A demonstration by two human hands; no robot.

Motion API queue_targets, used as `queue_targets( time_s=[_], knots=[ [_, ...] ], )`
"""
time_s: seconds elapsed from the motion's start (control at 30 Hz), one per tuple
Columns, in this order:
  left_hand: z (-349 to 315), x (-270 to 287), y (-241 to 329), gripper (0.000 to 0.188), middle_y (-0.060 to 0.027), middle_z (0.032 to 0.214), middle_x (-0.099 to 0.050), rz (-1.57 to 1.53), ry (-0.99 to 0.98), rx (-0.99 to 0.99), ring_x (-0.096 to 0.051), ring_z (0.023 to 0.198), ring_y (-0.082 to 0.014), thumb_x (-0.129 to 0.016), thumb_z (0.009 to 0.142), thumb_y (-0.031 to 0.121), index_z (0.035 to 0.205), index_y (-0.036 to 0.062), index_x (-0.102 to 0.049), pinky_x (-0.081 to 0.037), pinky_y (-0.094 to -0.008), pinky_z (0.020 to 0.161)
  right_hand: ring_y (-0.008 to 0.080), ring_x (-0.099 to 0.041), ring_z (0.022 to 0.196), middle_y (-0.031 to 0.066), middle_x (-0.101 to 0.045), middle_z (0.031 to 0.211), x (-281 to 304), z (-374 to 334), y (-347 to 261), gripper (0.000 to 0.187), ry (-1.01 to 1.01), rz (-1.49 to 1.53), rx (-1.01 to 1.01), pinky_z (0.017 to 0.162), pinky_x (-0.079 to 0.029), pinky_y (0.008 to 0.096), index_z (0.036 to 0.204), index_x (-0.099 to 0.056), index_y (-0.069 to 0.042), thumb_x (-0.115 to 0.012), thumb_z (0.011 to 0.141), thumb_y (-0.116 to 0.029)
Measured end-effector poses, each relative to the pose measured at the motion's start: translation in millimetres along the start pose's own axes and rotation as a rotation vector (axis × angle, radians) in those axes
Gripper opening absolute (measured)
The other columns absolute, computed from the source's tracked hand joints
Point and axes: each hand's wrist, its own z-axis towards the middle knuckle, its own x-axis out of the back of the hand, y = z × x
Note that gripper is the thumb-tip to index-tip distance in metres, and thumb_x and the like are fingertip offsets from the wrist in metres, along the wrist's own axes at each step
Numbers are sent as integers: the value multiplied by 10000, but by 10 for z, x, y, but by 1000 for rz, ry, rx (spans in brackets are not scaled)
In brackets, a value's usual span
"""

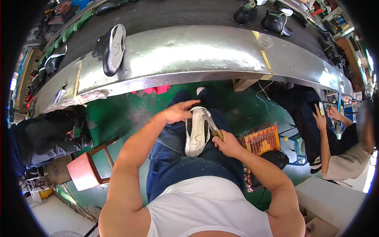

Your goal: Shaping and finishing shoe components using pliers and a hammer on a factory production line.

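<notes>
An upturned shoe (197,138) rests on my lap, its pale, unsoled bottom facing up with a curved line drawn on it. The dark upper shows along its sides. At the far end of this shoe, my left hand (179,112) grips the edge, with the index finger stretched across the end. My right hand (227,143), beside the shoe's right edge, is closed round a hand tool (217,134) with a yellowish handle. A curved greyish strip runs from the tool along the shoe's far right edge; its exact kind I cannot make out.
Ahead stretches a metal-edged bench (177,59) with a dark belt (177,17). Another upturned shoe (114,49) lies at its left, black shoes (276,21) at the right. A co-worker (349,162) sits to the right, another person's legs (51,138) to the left. A pink-topped stool (84,172) stands left.
</notes>
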Motion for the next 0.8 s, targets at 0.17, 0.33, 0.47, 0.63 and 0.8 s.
queue_targets(
  time_s=[0.17, 0.33, 0.47, 0.63, 0.8],
  knots=[
    [57, -160, 140, 701, -97, 1326, -572, -16, 49, 125, -559, 1165, -156, -630, 932, 143, 1549, 65, -306, -480, -287, 943, 337, -682, 777, 184, -681, 799, 154, -116, -69, 261, 59, -297, 36, 748, -523, 416, 999, -580, 52, -566, 948, -204],
    [200, -349, -14, 610, -125, 1286, -609, 139, 349, 23, -594, 1093, -162, -647, 931, 254, 1470, 45, -453, -493, -297, 903, 295, -673, 728, 178, -689, 862, 350, -129, -198, 270, -130, -175, -165, 719, -541, 382, 1043, -578, 52, -559, 962, -205],
    [193, -263, -52, 578, -131, 1282, -612, 200, 329, -24, -600, 1088, -168, -650, 940, 265, 1447, 42, -484, -497, -318, 924, 159, -627, 682, 105, -667, 846, 440, -235, -461, 270, -110, 184, -225, 642, -526, 302, 1053, -572, 19, -515, 1010, -241],
    [177, -249, -36, 635, -116, 1320, -582, 158, 217, -11, -583, 1122, -173, -654, 933, 163, 1499, 39, -393, -475, -312, 978, 190, -641, 660, 129, -665, 836, 153, 102, -202, 326, 288, -151, 201, 646, -522, 364, 1062, -580, 11, -498, 1021, -302],
    [51, -421, -106, 665, -154, 1383, -565, 67, 340, -64, -592, 1170, -220, -641, 925, 134, 1514, 21, -356, -447, -337, 1024, 233, -658, 689, 126, -653, 753, 281, -21, -340, 351, -49, 68, -254, 660, -513, 369, 961, -575, 12, -538, 980, -336]
  ],
)
